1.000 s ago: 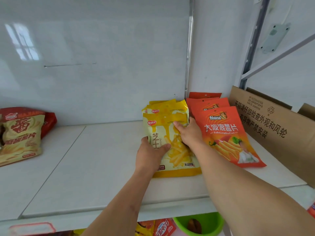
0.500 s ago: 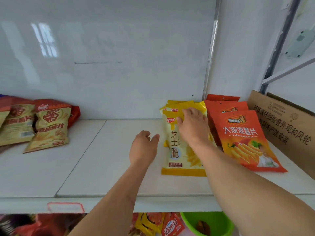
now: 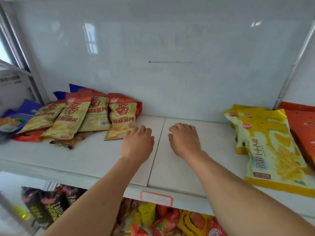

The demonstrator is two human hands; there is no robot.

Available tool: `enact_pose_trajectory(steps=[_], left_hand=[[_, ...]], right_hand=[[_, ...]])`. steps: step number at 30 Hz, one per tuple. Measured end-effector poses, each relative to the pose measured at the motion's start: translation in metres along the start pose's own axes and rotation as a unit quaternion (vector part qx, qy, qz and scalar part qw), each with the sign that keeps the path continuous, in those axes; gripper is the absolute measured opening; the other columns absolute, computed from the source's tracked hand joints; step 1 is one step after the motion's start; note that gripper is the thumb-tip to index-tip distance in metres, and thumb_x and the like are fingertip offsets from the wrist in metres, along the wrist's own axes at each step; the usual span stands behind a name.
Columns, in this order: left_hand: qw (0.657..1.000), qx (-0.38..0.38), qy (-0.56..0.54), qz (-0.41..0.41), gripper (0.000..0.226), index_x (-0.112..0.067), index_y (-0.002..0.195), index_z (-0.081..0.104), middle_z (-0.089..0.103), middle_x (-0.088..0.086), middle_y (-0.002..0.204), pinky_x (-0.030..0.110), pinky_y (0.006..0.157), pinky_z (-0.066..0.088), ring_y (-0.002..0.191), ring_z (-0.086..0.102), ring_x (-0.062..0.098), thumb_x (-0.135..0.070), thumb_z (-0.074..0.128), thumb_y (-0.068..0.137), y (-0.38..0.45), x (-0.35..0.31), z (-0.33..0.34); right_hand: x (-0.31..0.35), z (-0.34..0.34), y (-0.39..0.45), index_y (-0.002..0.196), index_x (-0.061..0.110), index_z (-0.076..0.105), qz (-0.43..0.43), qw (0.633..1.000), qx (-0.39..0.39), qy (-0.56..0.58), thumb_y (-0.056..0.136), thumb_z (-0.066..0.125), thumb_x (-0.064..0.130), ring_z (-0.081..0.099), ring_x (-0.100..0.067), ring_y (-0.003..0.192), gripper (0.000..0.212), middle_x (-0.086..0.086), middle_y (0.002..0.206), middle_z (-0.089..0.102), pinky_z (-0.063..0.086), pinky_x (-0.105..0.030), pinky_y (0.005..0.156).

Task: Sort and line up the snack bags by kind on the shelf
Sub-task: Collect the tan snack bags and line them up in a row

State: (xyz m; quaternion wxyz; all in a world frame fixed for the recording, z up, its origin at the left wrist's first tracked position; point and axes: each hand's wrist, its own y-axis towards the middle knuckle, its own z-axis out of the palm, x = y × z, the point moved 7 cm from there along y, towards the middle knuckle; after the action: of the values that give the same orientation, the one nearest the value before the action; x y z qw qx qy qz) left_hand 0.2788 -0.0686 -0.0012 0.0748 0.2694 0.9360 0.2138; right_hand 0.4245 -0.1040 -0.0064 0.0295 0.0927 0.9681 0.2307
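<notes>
Both hands have left the yellow cheese-stick bags [image 3: 271,149] they were straightening a moment ago and now sit over the bare middle of the white shelf [image 3: 95,155], while the view has swung left to take in a heap of snacks that was mostly out of sight before. A glossy white back panel [image 3: 170,48] rises behind the shelf, and a red-bordered price tag [image 3: 156,198] is fixed to its front edge, above a lower tier crowded with mixed packets [image 3: 170,220]. Palm down with fingers loosely curled, the left hand [image 3: 137,143] holds nothing; its fingertips are just beside the lower corner of the nearest red-and-tan chip bag [image 3: 121,117], though contact cannot be confirmed. That bag heads a loose pile of matching chip bags [image 3: 68,118] overlapping toward the left, with blue bags [image 3: 18,114] beyond them. Equally empty, the right hand [image 3: 185,139] hovers over the shelf seam, fingers bent, well apart from the yellow bags lying flat to the right, which sit beside orange bags [image 3: 301,123] at the frame's edge.
</notes>
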Motion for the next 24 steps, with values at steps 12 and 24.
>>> enact_pose_trajectory(steps=[12, 24], left_hand=[[0.997, 0.010, -0.042, -0.068, 0.036, -0.018, 0.125, 0.062, 0.061, 0.003, 0.123, 0.040, 0.091, 0.044, 0.117, 0.054, 0.027, -0.039, 0.046, 0.100, 0.012, 0.156, 0.019], [0.983, -0.028, -0.076, -0.167, 0.053, -0.018, 0.145, 0.043, 0.045, 0.006, 0.148, 0.045, 0.113, 0.030, 0.140, 0.035, 0.029, -0.046, 0.046, 0.100, 0.056, 0.229, 0.026]], right_hand=[[0.139, 0.040, 0.066, 0.128, 0.019, 0.058, 0.019, 0.996, 0.035, 0.081, 0.102, 0.041, 0.034, 0.052, -0.027, 0.116, 0.034, -0.005, 0.127, 0.059, 0.038, -0.039, 0.094], [0.145, 0.096, 0.129, 0.152, 0.017, 0.023, 0.232, 0.944, 0.039, 0.232, 0.096, 0.047, 0.054, 0.050, -0.035, 0.123, 0.072, -0.014, 0.139, 0.048, 0.041, -0.044, 0.098]])
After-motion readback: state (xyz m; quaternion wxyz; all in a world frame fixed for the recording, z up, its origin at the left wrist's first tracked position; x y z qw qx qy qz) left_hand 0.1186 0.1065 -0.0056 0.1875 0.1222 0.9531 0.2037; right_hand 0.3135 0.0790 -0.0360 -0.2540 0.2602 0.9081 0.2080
